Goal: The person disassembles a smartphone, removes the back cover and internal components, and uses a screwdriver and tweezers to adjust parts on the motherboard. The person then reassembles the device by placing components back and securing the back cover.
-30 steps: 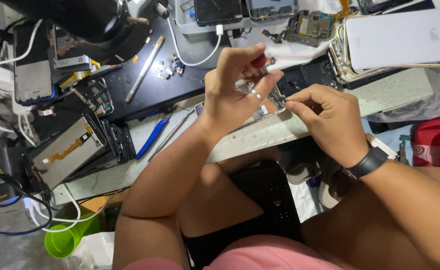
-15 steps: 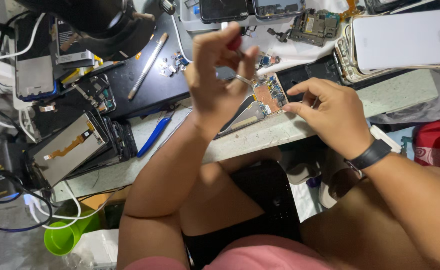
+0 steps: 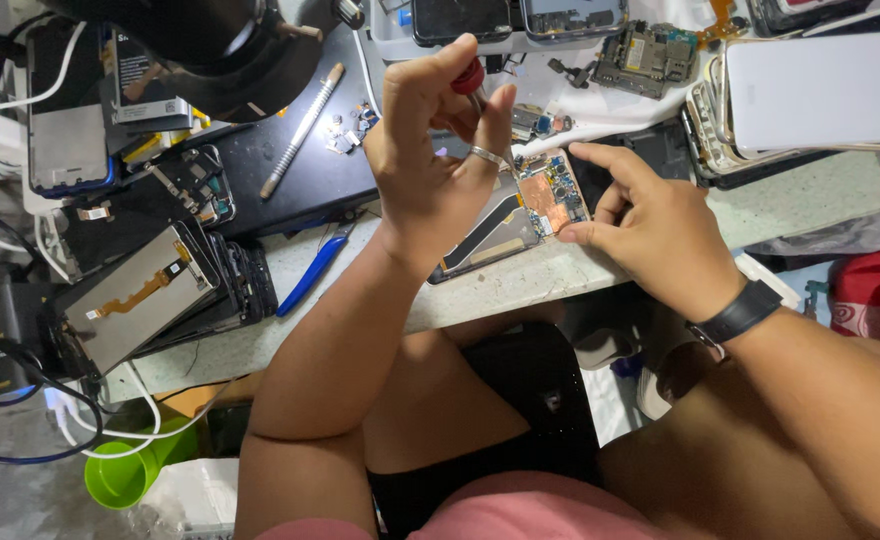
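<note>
Centrally, an opened smartphone with its back cover off [image 3: 520, 215] lies on the pale stone worktop [image 3: 600, 270], its copper-coloured shielding and small circuit board exposed at its 1 o'clock end. Left hand [image 3: 435, 150], raised just above the phone, is clamped on a slim red-capped screwdriver [image 3: 470, 78] held upright between thumb and fingers. Right hand [image 3: 650, 225], at 3 o'clock of the phone, rests with fingers apart, fingertips [image 3: 580, 152] touching the phone's edge and steadying it. Judged from the bare interior, disassembly is well advanced, while the board remains seated. Loose small parts [image 3: 345, 130] lie at 10 o'clock; a blue plastic pry tool [image 3: 310, 272] lies at 8 o'clock.
</note>
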